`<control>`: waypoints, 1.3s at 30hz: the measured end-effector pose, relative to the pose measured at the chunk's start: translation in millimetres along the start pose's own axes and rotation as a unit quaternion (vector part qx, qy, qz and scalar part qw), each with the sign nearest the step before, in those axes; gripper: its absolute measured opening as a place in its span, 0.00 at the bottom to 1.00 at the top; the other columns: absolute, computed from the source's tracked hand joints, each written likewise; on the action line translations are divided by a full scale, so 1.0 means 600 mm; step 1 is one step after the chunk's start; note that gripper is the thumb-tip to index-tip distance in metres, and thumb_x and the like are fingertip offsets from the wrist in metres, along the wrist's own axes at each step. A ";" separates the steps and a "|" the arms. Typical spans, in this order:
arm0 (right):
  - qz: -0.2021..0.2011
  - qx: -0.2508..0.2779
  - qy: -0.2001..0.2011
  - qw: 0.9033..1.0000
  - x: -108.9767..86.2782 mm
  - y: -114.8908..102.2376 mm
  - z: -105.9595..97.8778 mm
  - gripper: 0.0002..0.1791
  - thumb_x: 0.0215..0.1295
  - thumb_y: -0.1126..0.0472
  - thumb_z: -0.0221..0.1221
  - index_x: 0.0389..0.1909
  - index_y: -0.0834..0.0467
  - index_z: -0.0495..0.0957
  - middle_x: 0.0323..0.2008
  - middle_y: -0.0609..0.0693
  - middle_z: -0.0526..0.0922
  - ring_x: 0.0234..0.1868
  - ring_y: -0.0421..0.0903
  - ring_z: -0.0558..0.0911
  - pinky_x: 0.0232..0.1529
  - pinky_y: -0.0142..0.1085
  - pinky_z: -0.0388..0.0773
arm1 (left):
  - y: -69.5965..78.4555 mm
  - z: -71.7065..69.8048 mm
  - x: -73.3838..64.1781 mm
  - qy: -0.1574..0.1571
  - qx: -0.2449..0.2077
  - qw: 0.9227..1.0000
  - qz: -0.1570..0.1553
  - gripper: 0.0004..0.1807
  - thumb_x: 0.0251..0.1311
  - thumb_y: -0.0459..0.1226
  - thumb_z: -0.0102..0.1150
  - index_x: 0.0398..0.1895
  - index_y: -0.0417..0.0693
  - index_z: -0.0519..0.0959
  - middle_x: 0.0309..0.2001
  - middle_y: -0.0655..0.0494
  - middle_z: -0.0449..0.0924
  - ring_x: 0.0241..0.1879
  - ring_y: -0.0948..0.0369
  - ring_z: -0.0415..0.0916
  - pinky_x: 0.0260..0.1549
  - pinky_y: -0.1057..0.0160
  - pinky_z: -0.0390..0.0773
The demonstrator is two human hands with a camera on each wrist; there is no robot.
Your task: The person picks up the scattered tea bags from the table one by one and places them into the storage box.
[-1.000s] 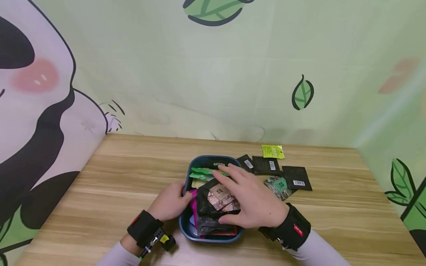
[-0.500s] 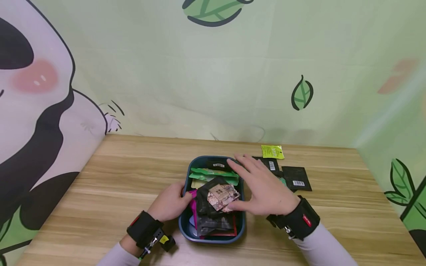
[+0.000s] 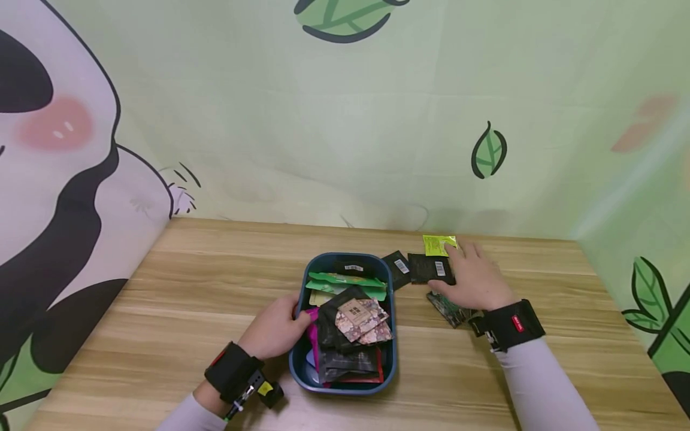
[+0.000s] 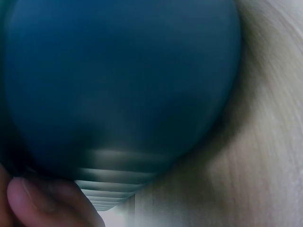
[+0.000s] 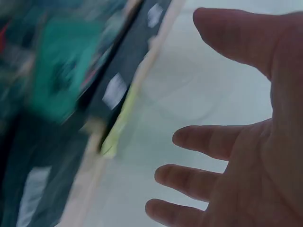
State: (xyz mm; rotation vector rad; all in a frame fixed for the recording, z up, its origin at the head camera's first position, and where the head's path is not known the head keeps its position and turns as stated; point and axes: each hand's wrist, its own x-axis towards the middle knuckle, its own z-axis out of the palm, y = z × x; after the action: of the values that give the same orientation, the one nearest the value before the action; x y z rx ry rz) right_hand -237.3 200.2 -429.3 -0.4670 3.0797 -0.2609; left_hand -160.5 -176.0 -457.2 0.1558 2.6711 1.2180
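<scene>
My left hand [image 3: 275, 328] grips the left rim of a dark blue plastic basket [image 3: 345, 390], thumb over the edge. In the left wrist view the basket's outer wall [image 4: 123, 71] fills most of the picture. Packets lie inside: green ones [image 3: 347, 287], a black one [image 3: 326, 326] and pinkish floral-printed ones [image 3: 358, 317] on top. My right hand [image 3: 477, 278] hovers above flat packets right of the basket, fingers spread, holding nothing. It covers part of that group. A patterned packet with a green label [image 5: 66, 71] shows beside it in the right wrist view.
Black barcoded packets [image 3: 398, 269] lie just right of the basket, with a yellow-green packet [image 3: 438, 244] behind them near the table's back edge. The wooden table [image 3: 215, 263] meets a printed backdrop [image 3: 345, 149].
My right hand has left the floral packets in the basket and moved right, over the packets on the table. The left hand has stayed on the rim.
</scene>
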 end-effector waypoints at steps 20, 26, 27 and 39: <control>0.105 0.010 -0.079 0.991 -0.007 0.068 0.015 0.53 0.54 0.34 0.61 0.68 0.71 0.64 0.60 0.77 0.65 0.53 0.69 0.71 0.49 0.61 0.73 | 0.002 0.000 -0.001 0.000 0.005 1.000 -0.009 0.11 0.65 0.43 0.50 0.42 0.49 0.78 0.22 0.55 0.71 0.18 0.59 0.71 0.18 0.59 0.72; 0.108 0.006 -0.082 0.991 -0.005 0.077 0.015 0.47 0.54 0.40 0.63 0.67 0.70 0.66 0.56 0.75 0.67 0.51 0.69 0.72 0.47 0.61 0.73 | 0.001 -0.001 0.000 0.000 0.006 1.000 -0.008 0.10 0.65 0.43 0.50 0.41 0.49 0.78 0.22 0.55 0.70 0.18 0.59 0.70 0.18 0.59 0.71; 0.107 0.005 -0.082 0.991 -0.005 0.078 0.014 0.46 0.54 0.41 0.63 0.66 0.70 0.67 0.55 0.75 0.67 0.50 0.68 0.72 0.46 0.61 0.73 | 0.001 -0.001 0.000 0.000 0.007 1.000 -0.007 0.10 0.65 0.43 0.51 0.41 0.49 0.78 0.22 0.55 0.70 0.18 0.60 0.70 0.18 0.60 0.71; 0.121 0.006 -0.060 0.991 -0.003 0.081 0.016 0.37 0.51 0.44 0.66 0.53 0.69 0.73 0.47 0.70 0.71 0.43 0.64 0.73 0.40 0.55 0.74 | 0.000 -0.001 0.000 0.004 0.013 1.000 -0.001 0.09 0.64 0.43 0.51 0.40 0.49 0.77 0.22 0.56 0.69 0.19 0.60 0.69 0.18 0.60 0.70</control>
State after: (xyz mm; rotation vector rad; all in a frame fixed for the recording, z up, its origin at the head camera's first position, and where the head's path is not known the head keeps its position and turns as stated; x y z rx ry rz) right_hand -249.6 245.0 -447.1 -0.0997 2.9740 -0.2349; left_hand -160.8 -176.3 -456.9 0.1527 2.6940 1.1855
